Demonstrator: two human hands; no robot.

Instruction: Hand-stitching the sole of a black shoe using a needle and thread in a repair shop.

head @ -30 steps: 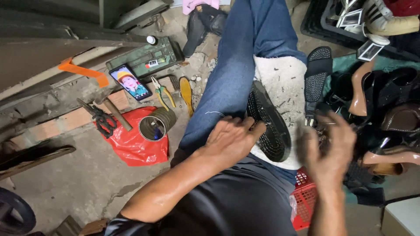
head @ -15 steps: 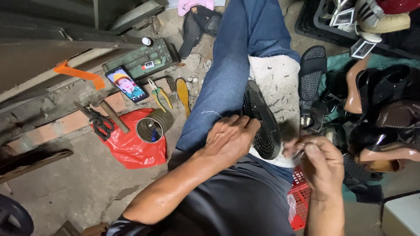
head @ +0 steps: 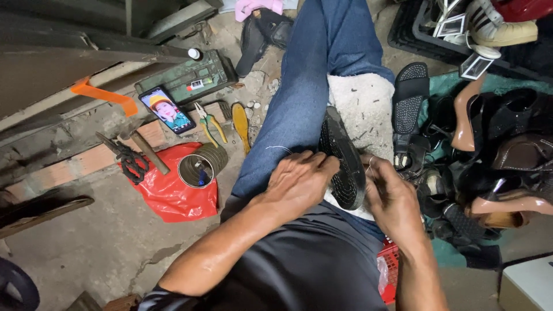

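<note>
— What's he at just now?

— Stitching a sole, by the look of it. The shoe [head: 341,161] lies sole-up on the white cloth [head: 363,109] over his lap, against the blue-jeaned leg. His left hand [head: 299,184] is clamped over the near edge of it, fingers curled tight to hold it steady.

— And the other?

— The right hand [head: 394,198] sits just beside the sole's right edge, fingertips pinched together. There's a thin thread [head: 279,148] looping across the jeans, so I'd judge he's mid-stitch, pulling it through. Whether he's pinching a needle or only thread, I can't tell; it's too small.

— So what does the next bit want?

— I'd say a firm grip from the left so the shoe doesn't twist, and a straight pull to draw the stitch snug without snapping it.

— His tools?

— Well apart, on the floor to his left: pliers [head: 206,118], a tin [head: 199,167] on a red bag [head: 167,196], a hammer [head: 147,151], a phone [head: 167,109]. Shoes heaped on his right.
</note>
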